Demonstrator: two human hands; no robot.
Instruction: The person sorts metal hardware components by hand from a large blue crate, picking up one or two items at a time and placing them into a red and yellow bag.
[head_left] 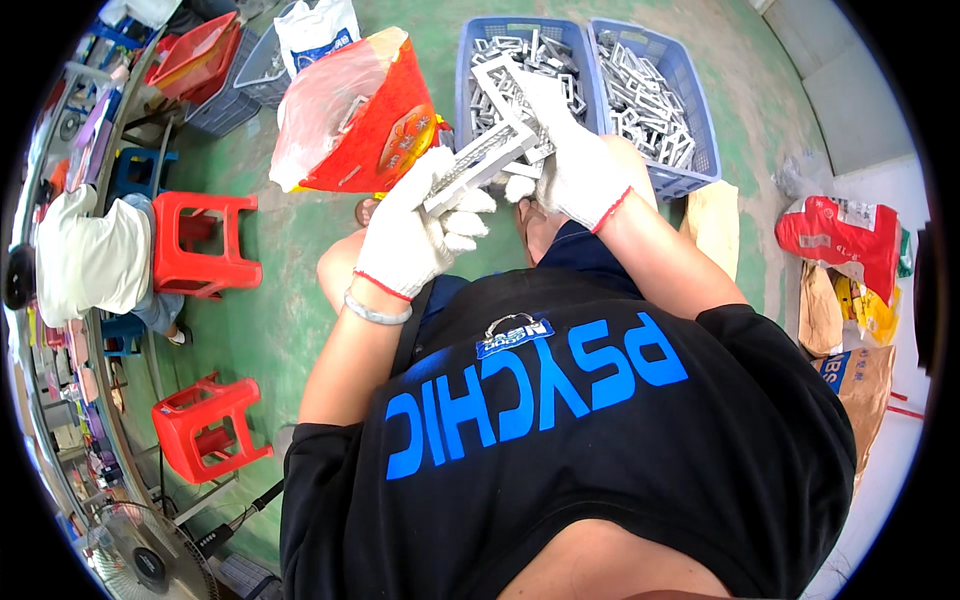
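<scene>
White knitted gloves with red cuffs cover both hands. My left hand is closed on the lower end of a grey rectangular frame, tilted up to the right. Beside it, my right hand grips another grey frame, which slants up to the left. The two frames cross or overlap between my hands; whether they touch I cannot tell. Just beyond, a blue crate holds many similar frames, and a second blue crate with more stands to its right. Left of these, an open red sack has a clear liner with some grey pieces inside.
Two red stools stand on the green floor at left, near a seated person at a cluttered workbench. A fan is at lower left. Red crates sit far left. Sacks and brown paper bags lie along the right wall.
</scene>
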